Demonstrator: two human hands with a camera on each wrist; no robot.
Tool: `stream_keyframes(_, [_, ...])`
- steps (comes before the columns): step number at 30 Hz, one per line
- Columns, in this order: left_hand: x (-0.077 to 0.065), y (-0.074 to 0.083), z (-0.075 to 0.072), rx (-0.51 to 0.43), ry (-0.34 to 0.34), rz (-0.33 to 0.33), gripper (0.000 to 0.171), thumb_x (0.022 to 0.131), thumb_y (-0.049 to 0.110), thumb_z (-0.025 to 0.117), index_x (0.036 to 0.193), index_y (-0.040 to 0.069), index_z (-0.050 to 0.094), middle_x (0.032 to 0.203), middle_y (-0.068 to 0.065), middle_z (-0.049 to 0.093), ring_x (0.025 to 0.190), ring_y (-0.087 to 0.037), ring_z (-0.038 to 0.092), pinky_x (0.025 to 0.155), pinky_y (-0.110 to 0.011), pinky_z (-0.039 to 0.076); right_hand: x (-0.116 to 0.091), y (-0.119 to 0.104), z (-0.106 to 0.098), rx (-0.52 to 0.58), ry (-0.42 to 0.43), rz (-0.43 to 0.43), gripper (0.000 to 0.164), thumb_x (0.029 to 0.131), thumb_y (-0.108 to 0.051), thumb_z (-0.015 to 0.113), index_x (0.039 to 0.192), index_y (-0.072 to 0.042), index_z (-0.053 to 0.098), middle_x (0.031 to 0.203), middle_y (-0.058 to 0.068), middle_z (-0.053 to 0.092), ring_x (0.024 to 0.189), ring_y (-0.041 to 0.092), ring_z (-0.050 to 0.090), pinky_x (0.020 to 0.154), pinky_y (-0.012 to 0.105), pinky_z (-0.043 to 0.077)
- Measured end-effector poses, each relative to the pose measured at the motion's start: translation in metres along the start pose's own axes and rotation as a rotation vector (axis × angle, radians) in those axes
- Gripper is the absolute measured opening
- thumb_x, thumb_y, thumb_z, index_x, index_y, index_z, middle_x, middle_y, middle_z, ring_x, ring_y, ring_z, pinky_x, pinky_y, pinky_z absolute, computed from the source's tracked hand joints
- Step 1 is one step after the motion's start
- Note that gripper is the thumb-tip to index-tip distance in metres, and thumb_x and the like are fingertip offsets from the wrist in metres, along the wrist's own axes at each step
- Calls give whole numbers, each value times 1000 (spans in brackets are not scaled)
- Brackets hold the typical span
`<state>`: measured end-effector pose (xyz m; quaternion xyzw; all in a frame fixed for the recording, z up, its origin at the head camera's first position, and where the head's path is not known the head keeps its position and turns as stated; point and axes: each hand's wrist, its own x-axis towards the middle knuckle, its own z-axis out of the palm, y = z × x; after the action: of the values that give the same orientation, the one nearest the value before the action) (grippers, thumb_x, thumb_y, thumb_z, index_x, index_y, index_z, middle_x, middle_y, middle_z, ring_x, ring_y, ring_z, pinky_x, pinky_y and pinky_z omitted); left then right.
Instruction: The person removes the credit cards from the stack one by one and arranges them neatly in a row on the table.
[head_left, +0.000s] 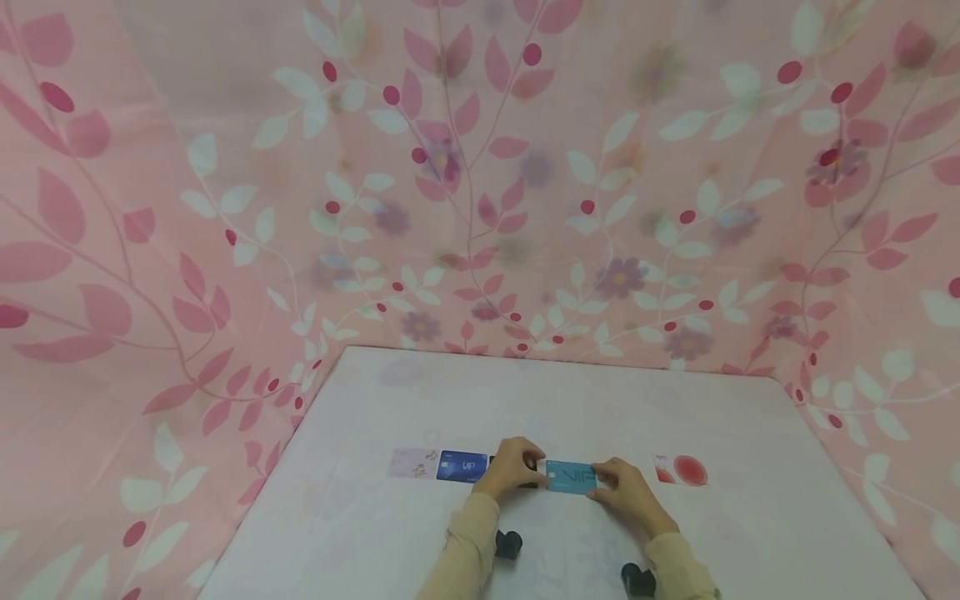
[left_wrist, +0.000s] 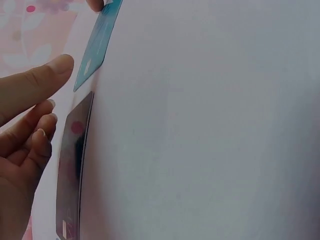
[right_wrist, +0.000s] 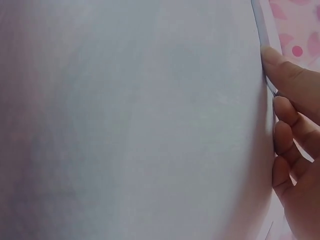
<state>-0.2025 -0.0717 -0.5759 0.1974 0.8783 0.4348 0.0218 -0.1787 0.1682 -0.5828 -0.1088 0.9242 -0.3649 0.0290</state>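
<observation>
A teal VIP card lies on the white table between my two hands. My right hand pinches its right edge; in the right wrist view the thumb presses on the thin card edge. My left hand hovers at the card's left end, above a dark card. In the left wrist view its thumb points toward the teal card without touching it, and the other fingers are loosely curled and hold nothing.
More cards lie in the same row: a pale pink card and a dark blue VIP card to the left, a red and white card to the right. Pink floral cloth walls in the table on three sides.
</observation>
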Motion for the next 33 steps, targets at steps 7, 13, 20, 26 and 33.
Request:
stream_keyframes(7, [0, -1, 1, 10, -72, -74, 45, 58, 6, 88, 99, -3, 70, 81, -1, 60, 68, -4, 47, 63, -18, 44, 1, -5, -1, 0, 5, 23, 46, 66, -9, 83, 106, 5, 67, 85, 1, 62, 79, 15, 52, 73, 33, 47])
stream_keyframes(13, [-2, -2, 5, 48, -76, -63, 49, 58, 9, 88, 103, -3, 70, 82, -1, 58, 71, -5, 46, 65, -18, 43, 0, -8, 1, 8, 7, 38, 45, 66, -8, 83, 106, 6, 67, 83, 1, 63, 78, 16, 53, 72, 33, 47])
stream_keyframes(20, [-4, -5, 9, 73, -55, -34, 50, 61, 14, 88, 105, -2, 70, 81, 2, 57, 70, -3, 45, 63, -17, 43, 1, -10, 2, 2, 7, 49, 46, 65, -9, 84, 105, 6, 67, 82, 1, 62, 77, 16, 52, 71, 33, 46])
stream_keyframes(26, [-5, -7, 5, 65, -62, -40, 48, 60, 10, 88, 104, -2, 71, 79, 3, 57, 70, -3, 46, 63, -17, 43, 3, -12, 6, 19, -7, 53, 45, 66, -9, 83, 106, 5, 66, 84, 1, 62, 79, 16, 52, 72, 33, 47])
stream_keyframes(33, [-4, -9, 0, 22, -99, -9, 45, 60, 0, 86, 101, -5, 70, 79, 0, 58, 69, -2, 49, 64, -17, 46, 3, -15, 7, 22, -10, 47, 45, 65, -9, 84, 104, 5, 67, 82, 1, 60, 77, 16, 51, 70, 32, 45])
